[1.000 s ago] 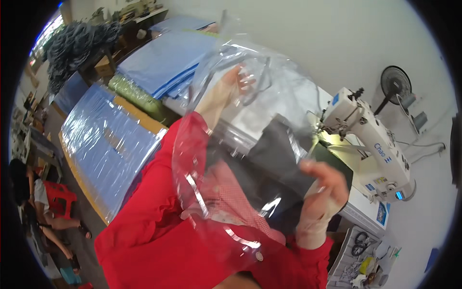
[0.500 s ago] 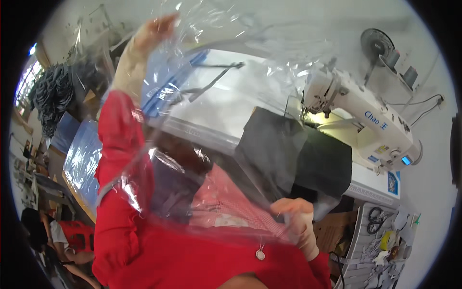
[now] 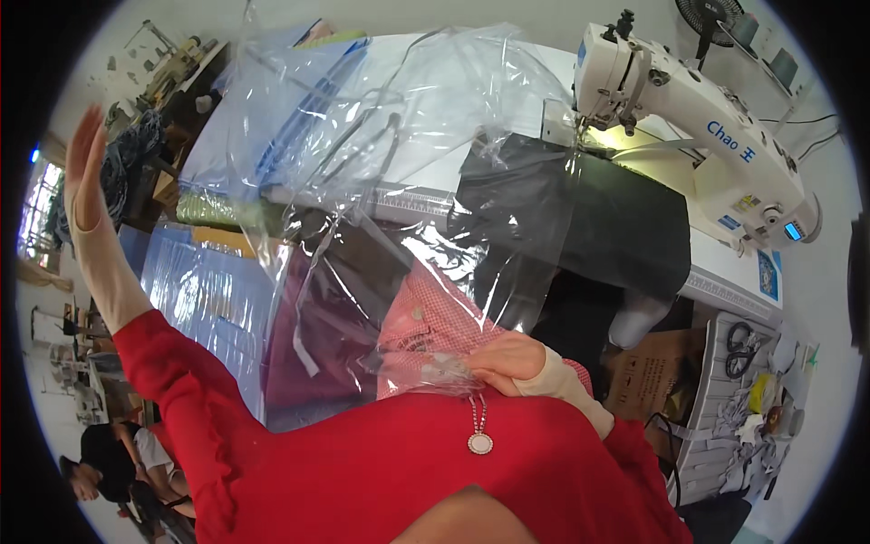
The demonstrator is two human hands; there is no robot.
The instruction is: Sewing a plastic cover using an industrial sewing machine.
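My left hand (image 3: 86, 177) is stretched out at the far left with its fingers straight and nothing in them. Close to my chest, my right hand (image 3: 509, 361) pinches the gathered edge of a clear plastic sheet (image 3: 521, 231). The sheet, with narrow strips along it, hangs crumpled in front of me and spreads over the white sewing table (image 3: 435, 77). Through it I see a red-and-white checked cloth (image 3: 412, 317) on my lap. Black fabric (image 3: 625, 213) lies over the table's front edge, by the needle of a white sewing machine (image 3: 680, 127).
Blue plastic-covered stacks (image 3: 204, 290) stand to the left, with more blue sheets (image 3: 227, 145) on the table. At the lower right are a cardboard box (image 3: 648, 376) and a tray of scraps with black scissors (image 3: 740, 349). Another person (image 3: 127, 458) sits at the lower left.
My left hand has swung outward to the left, away from the plastic sheet. The sheet has dropped lower over the table. My right hand has shifted slightly left, still gripping its edge.
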